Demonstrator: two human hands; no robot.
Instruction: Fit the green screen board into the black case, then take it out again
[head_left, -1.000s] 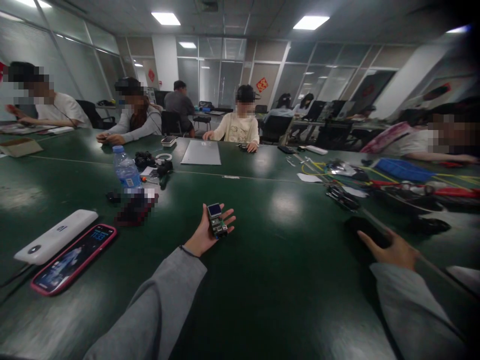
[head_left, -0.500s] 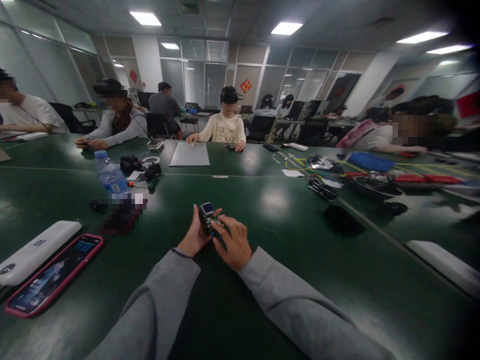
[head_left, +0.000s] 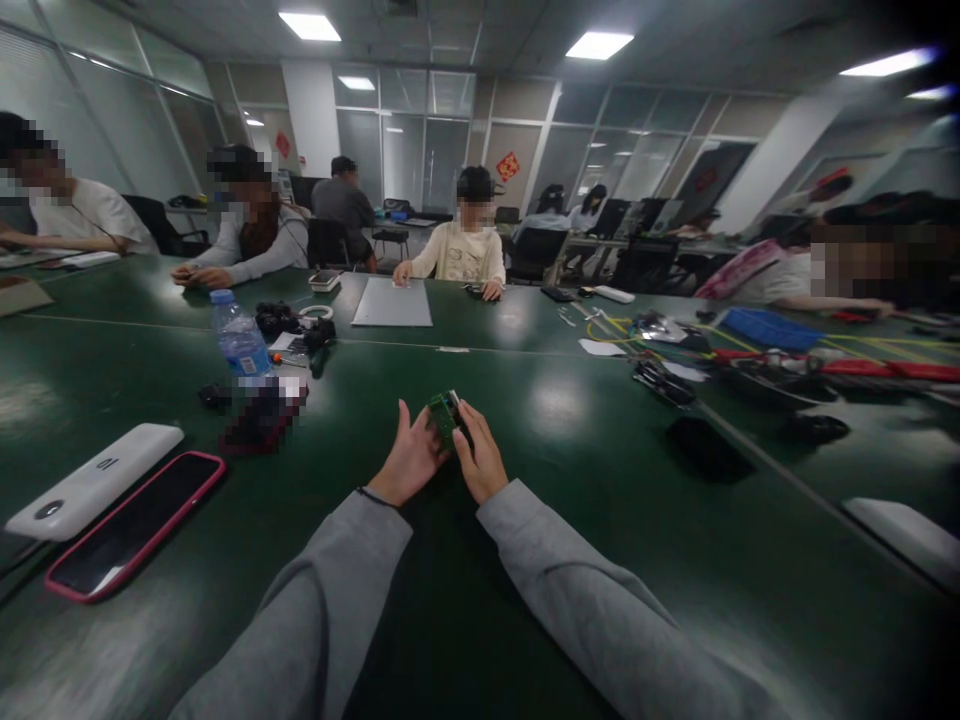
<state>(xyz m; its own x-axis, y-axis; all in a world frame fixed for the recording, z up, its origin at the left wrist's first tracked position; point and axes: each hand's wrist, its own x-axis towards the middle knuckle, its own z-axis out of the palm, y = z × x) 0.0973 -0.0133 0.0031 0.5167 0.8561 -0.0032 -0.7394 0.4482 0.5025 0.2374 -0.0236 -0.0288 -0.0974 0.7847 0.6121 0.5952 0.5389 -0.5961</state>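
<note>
Small green circuit board module (head_left: 444, 413) held edge-up between both hands, just above the dark green table (head_left: 585, 520). Left hand (head_left: 409, 462) supports it from the left, fingers curled against its side; right hand (head_left: 480, 463) pinches the right edge with thumb and fingertips. Step in hand, by my reading: turning it over to inspect. Next move calls for a firm two-handed grip. Pink-cased phone (head_left: 135, 525) and white power bank (head_left: 94, 480) lie well apart, left.
</note>
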